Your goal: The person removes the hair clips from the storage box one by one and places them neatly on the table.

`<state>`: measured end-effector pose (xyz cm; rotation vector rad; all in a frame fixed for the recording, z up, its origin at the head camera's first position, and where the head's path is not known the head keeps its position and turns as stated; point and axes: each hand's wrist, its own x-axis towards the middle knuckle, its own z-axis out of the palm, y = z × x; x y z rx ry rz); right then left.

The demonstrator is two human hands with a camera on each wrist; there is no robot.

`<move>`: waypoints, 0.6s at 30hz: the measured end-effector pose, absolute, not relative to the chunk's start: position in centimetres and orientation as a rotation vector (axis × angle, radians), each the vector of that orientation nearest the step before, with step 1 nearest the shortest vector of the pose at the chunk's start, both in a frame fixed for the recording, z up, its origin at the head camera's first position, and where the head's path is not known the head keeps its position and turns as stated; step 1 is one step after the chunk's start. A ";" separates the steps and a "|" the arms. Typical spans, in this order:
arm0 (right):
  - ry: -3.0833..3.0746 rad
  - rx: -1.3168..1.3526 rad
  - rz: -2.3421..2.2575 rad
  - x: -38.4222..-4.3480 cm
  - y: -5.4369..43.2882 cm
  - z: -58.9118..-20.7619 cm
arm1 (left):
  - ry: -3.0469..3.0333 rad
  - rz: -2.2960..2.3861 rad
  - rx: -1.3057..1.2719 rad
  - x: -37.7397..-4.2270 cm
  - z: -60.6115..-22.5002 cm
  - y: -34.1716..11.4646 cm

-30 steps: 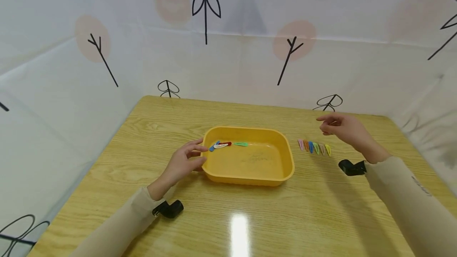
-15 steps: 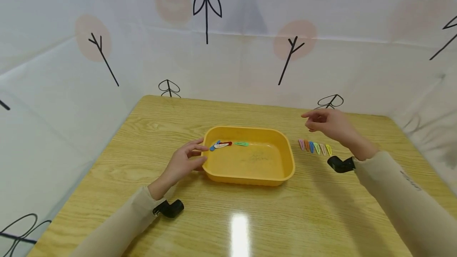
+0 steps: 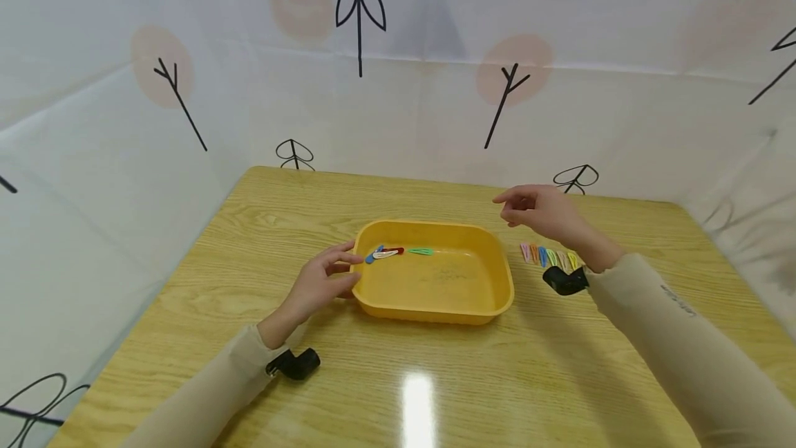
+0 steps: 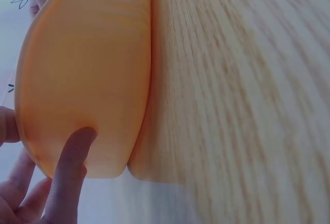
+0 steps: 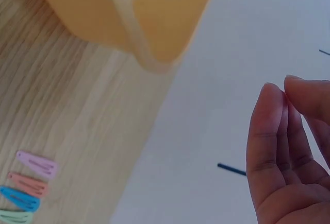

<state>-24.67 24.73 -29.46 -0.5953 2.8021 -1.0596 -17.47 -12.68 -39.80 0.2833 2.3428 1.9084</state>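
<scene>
A yellow plastic tray (image 3: 435, 313) sits mid-table. My left hand (image 3: 320, 278) holds its left end; in the left wrist view one digit lies against the outer wall (image 4: 103, 80), with other fingers by the rim. Inside, at the back left, lie a blue, a white and a red snap hair clip (image 3: 387, 253), with a green clip (image 3: 420, 252) beside them. My right hand (image 3: 547, 213) hovers above the table behind and right of the tray. Its fingers are loosely bent, thumb close to the fingertips, and I see nothing between them in the right wrist view (image 5: 291, 147).
Right of the tray lies a row of several hair clips: pink (image 3: 525, 252), orange, blue (image 3: 543, 256), green, tan and yellow (image 3: 573, 260). They stand side by side on the wooden table (image 3: 280, 227). A white patterned cloth (image 3: 423, 116) hangs behind the table.
My right hand has moved left, from above the right end of the clip row towards the tray's back right corner. The left hand, tray and clips have stayed put.
</scene>
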 end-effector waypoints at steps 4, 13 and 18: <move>2.783 -0.611 -1.077 -25.0 23.7 -29.8 | 2.336 1.913 0.282 -17.5 -39.8 -12.6; 2.693 -0.733 -1.142 -25.7 21.5 -30.6 | 2.345 1.899 0.283 -17.4 -39.6 -12.6; 2.639 -0.773 -1.155 -26.0 20.1 -31.2 | 2.362 1.888 0.276 -17.4 -39.6 -12.6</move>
